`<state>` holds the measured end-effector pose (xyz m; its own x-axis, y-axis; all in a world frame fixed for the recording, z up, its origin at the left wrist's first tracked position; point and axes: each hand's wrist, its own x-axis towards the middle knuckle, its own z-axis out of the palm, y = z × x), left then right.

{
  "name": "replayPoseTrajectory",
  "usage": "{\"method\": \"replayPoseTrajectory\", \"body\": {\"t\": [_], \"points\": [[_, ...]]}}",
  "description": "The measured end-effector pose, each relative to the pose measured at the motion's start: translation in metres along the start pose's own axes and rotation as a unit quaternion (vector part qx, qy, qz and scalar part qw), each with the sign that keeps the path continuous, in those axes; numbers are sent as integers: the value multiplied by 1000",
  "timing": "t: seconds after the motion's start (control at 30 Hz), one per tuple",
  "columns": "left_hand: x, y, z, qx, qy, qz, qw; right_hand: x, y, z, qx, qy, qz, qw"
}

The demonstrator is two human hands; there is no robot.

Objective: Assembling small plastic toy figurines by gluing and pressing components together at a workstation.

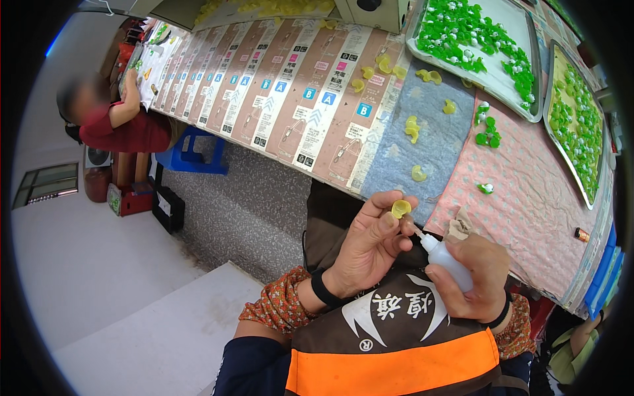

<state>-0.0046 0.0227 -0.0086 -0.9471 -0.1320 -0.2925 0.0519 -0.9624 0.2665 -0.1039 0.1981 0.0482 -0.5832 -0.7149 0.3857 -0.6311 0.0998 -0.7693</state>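
Note:
Pinched between the fingertips of my left hand (371, 245) is a small yellow cup-shaped plastic piece (401, 208), its hollow side showing. My right hand (481, 272) is wrapped round a white squeeze bottle (450, 265). The bottle's thin nozzle points up and left, close to my left fingers and just below the yellow piece. Both hands are over my lap at the table's near edge. A crumpled scrap of brownish paper (460, 224) shows beside my right hand. Several loose yellow pieces (419, 173) lie on the blue cloth (396, 158) beyond my hands.
On the pink cloth (528, 211) are small green-and-white pieces (485, 189). Metal trays of green pieces (543, 99) stand at the far right. A person in red (112, 129) sits at the table's far left, near a blue stool (193, 152). Blue containers (602, 274) are at right.

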Motion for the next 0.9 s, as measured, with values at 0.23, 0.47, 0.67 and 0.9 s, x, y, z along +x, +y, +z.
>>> {"method": "replayPoseTrajectory", "body": {"t": [0.23, 0.47, 0.67, 0.9], "points": [[-2, 0, 4, 85, 28, 23, 996, 0, 2, 2, -19, 0, -2, 1000], [-4, 0, 6, 141, 51, 47, 988, 2, 1, -1, -62, -8, -15, 998], [-4, 0, 8, 159, 66, 55, 983, 2, -1, -3, -86, -13, -33, 996], [-4, 3, 10, 172, 80, 44, 981, 2, 0, -3, -86, -17, -14, 996]]}}
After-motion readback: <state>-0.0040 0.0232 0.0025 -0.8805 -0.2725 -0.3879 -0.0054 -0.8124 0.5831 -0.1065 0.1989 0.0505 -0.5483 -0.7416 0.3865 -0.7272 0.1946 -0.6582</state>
